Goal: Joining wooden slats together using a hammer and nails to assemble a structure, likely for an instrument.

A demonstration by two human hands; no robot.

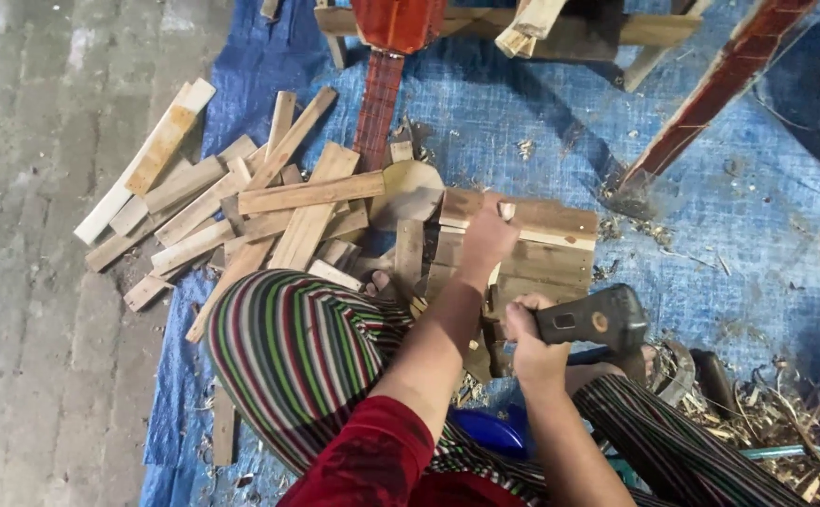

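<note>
the left hand (487, 237) is clenched over the top edge of a flat panel of pale wooden planks joined side by side (532, 249), pressing it down on the blue woven tarp (523, 103) just in front of the person's knees, which are in striped trousers. the right hand (532, 340) is closed tight around the handle of a dark, heavy-headed hammer (607, 319), held just beside the panel's near edge and low over it. the panel looks partly built: several boards already sit together in a block, though whether they are nailed fast cannot be told. to the left lies a loose heap of cut pale wooden slats (260, 202), unused, some on the tarp and some spilling onto the grey concrete floor (25, 282). a small round wooden disc (410, 188) rests touching the panel's far left corner. wood shavings (776, 404) litter the tarp at right, so much cutting seems done and assembly remains.
</note>
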